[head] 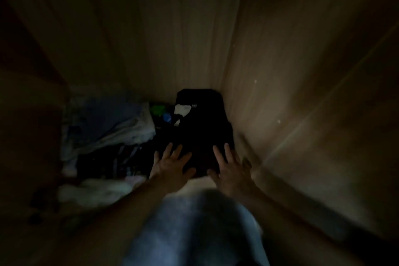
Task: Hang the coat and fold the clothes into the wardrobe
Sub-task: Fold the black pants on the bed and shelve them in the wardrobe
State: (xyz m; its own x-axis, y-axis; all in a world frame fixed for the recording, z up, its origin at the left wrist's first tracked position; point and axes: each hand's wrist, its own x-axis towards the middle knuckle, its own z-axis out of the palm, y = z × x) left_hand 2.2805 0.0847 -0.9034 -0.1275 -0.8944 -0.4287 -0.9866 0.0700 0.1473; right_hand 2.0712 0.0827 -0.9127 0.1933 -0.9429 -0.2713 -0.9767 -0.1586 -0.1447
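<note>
A blurred blue-clad knee (194,229) fills the foreground. Beyond it, the left hand (172,166) and right hand (230,168) lie flat, fingers spread, gripping nothing, on the folded black garment (203,123) in the wardrobe floor's right back corner. Pressing evenly should keep the folds square; it looks dark, compact, with a white patch.

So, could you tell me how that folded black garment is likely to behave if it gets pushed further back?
The black garment is soft cloth, so it would probably bunch rather than slide stiffly. Both hands, left hand and right hand, lie flat with fingers spread, which should keep it folded.
</note>
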